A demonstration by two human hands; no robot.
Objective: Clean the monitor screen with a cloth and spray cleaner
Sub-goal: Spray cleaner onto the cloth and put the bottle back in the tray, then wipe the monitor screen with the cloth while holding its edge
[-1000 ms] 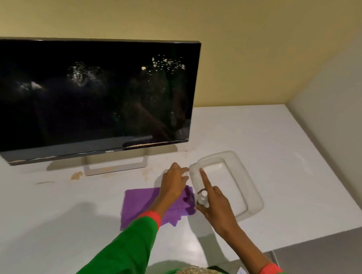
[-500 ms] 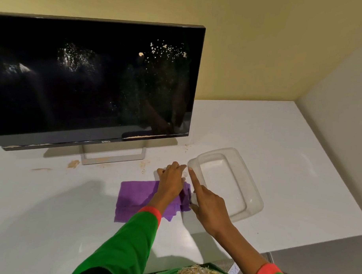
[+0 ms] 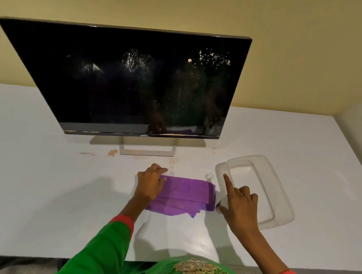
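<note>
Step in hand looks like wetting the cloth – spray stage, wipe not started. The purple cloth [image 3: 184,195] lies folded on the white desk [image 3: 51,193], in front of the monitor [image 3: 133,79] stand and just left of the clear plastic tray [image 3: 277,181]. Left hand [image 3: 149,185] rests on the cloth's left end, fingers curled over the edge – pinning it or starting to gather it, can't tell which. Right hand [image 3: 239,204] sits between cloth and tray, fingers wrapped around a small clear spray bottle [image 3: 222,203], index finger stretched forward over the tray's near-left rim; the bottle is mostly hidden by the hand, nozzle appears aimed at the cloth's right end. A small clear cap [image 3: 209,176] stands on the desk just left of the tray, probably the bottle's. Tray: nothing visible in it, so both task items are out on the desk. The screen shows pale speckle patches toward upper centre and upper right, plus a crusty line along the bottom bezel; crumbs and tan smears on the desk around the stand. Next move, as I read it: set the bottle down, or keep it clear, lift the cloth with a firm grip, press the damp face flat to the speckled areas. Risk – hard residue may drag across the panel.
</note>
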